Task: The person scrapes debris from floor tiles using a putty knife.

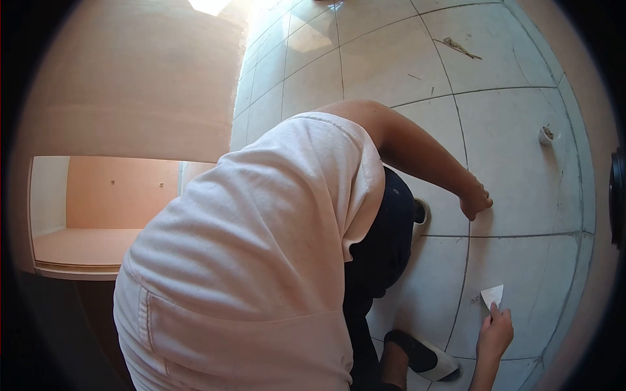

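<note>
My right hand (497,333), at the lower right, grips a putty knife (493,296). Its pale, wide blade lies close over a floor tile, beside a small patch of dark specks (476,300). The handle is mostly covered by my fingers. My left hand (475,201) reaches down to the tiled floor (521,195) further up, near a grout line. Its fingers are curled closed, and anything inside them is hidden. To the right of this hand stands a small white cup (546,135) with brownish bits in it.
Brown dry scraps (460,48) lie on the tiles at the top right. A wall (603,130) borders the floor on the right. At left are a large tan panel (140,78) and an open-fronted shelf (91,244). My slippered foot (424,355) is at the bottom.
</note>
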`<control>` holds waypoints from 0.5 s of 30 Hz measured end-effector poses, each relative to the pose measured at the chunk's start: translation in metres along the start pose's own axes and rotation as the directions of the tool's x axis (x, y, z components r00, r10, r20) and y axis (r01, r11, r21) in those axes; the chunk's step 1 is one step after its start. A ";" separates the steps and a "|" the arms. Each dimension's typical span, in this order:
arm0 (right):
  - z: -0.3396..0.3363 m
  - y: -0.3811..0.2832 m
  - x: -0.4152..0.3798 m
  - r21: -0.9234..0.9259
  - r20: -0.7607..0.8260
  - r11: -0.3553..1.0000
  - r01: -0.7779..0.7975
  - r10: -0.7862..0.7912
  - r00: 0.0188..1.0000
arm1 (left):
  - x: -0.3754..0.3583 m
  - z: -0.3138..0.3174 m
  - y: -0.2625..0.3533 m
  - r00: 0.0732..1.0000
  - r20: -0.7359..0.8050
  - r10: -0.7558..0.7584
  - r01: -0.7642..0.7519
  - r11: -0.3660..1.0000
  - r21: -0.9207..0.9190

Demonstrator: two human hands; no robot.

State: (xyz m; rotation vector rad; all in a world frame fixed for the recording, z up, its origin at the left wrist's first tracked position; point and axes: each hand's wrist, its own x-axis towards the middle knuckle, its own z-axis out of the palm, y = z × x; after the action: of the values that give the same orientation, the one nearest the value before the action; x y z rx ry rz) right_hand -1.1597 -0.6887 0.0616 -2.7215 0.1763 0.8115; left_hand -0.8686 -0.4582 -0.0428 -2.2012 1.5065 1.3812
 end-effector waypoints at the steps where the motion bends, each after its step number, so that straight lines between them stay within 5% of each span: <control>1: -0.003 0.009 -0.013 0.033 0.039 0.999 0.008 -0.009 0.999 | 0.002 0.001 0.003 0.999 0.024 -0.040 0.040 0.999 -0.002; 5: -0.031 0.022 -0.079 0.124 -0.064 0.987 -0.098 0.106 0.992 | -0.006 -0.002 0.008 0.997 0.049 -0.067 0.066 0.998 0.024; 7: -0.056 0.010 -0.110 0.122 0.357 0.911 -0.395 0.331 0.873 | -0.005 -0.003 0.003 0.998 0.061 -0.033 0.032 0.999 0.029; 8: -0.036 0.017 -0.128 0.127 0.359 0.905 -0.407 0.341 0.869 | -0.003 -0.001 -0.001 0.997 0.070 -0.009 0.007 0.999 0.031; 10: 0.022 0.028 -0.170 0.271 -0.092 0.954 -0.126 0.156 0.983 | 0.003 0.010 -0.011 0.998 0.060 0.001 -0.002 1.000 0.014; 13: 0.057 0.007 -0.175 0.351 0.037 0.875 -0.332 0.342 0.939 | 0.000 0.005 -0.009 0.997 0.083 -0.001 0.001 1.000 -0.006; 15: 0.101 0.000 -0.156 0.426 -0.020 0.846 -0.322 0.364 0.931 | -0.011 0.000 -0.007 0.992 0.126 -0.016 0.016 1.000 0.004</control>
State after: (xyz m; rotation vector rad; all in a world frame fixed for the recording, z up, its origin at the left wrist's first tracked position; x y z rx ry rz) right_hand -1.3420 -0.6519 0.0667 -2.3463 0.7879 0.6318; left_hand -0.8636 -0.4472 -0.0374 -2.0771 1.4436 1.4818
